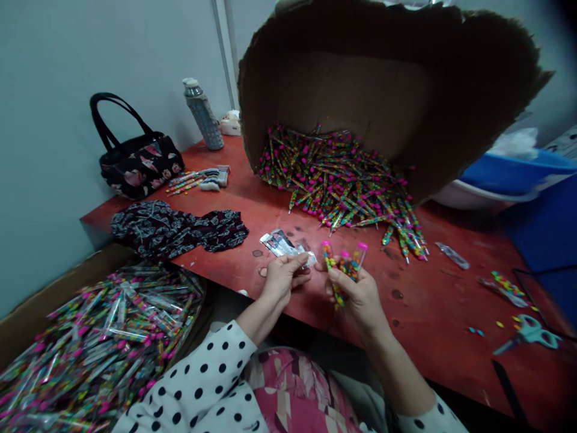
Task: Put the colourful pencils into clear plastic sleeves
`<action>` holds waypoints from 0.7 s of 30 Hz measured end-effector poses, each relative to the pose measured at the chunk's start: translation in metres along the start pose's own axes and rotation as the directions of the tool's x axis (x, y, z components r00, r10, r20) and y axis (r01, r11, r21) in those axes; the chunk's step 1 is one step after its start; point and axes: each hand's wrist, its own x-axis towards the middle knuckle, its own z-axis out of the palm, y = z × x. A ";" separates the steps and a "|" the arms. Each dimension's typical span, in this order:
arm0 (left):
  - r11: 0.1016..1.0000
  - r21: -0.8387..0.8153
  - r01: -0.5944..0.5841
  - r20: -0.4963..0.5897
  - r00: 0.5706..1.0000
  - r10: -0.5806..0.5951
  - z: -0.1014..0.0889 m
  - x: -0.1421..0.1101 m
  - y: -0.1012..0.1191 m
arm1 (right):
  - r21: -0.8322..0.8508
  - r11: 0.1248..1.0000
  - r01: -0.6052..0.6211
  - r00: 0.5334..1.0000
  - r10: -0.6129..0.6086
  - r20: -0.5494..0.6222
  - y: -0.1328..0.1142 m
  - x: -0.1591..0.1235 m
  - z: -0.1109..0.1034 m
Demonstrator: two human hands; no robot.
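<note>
Several clear candy-filled tubes with pink caps [357,257] stand bunched upright in my right hand [360,294], whose fingers wrap round them. Multicoloured candies show through their walls. My left hand [285,278] is just left of them, thumb and fingers pinched together. Whatever lies in that pinch, if anything, is hidden. Flat clear and silvery plastic wrappers [278,243] rest on the red table [433,313] right behind my left fingertips.
A big cardboard box [360,84] on its side spills similar tubes [333,174]. Wrapped tubes [112,325] fill a carton at lower left. Dark patterned cloth [175,228], a floral handbag [139,162] and a bottle [204,114] stand left; scissors [529,332] and loose candies lie right.
</note>
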 end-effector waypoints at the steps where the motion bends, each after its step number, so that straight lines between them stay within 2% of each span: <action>1: 0.999 0.029 0.015 0.016 1.000 -0.015 -0.002 -0.001 0.000 | -0.011 1.000 -0.012 1.000 0.012 0.018 -0.001 0.007 0.003; 3: 0.995 0.089 0.047 0.036 0.998 -0.050 -0.008 -0.004 0.000 | -0.111 0.993 -0.044 0.999 0.046 0.019 0.004 0.023 0.006; 6: 0.989 0.140 0.051 -0.001 0.999 -0.052 -0.022 -0.012 0.004 | -0.281 0.954 -0.109 0.994 0.113 0.000 0.018 0.045 0.002; 10: 0.996 0.090 0.024 -0.014 1.000 -0.023 -0.036 -0.019 0.011 | -0.356 0.927 -0.120 0.991 0.131 0.008 0.025 0.055 -0.004; 14: 0.997 -0.030 0.075 0.017 0.997 -0.075 -0.035 -0.016 0.013 | -0.430 0.903 0.015 0.999 -0.033 -0.035 0.012 0.039 -0.009; 17: 0.987 -0.118 0.107 0.036 0.994 -0.103 -0.029 -0.012 0.011 | -0.531 0.834 0.149 0.987 -0.157 0.031 0.004 0.018 -0.015; 19: 0.975 -0.186 0.120 0.042 0.993 -0.114 -0.024 -0.009 0.010 | -0.563 0.805 0.188 0.982 -0.166 0.090 0.005 0.004 -0.018; 21: 0.960 -0.244 0.134 0.045 0.991 -0.127 -0.020 -0.007 0.008 | -0.588 0.788 0.182 0.982 -0.118 0.146 0.009 -0.007 -0.019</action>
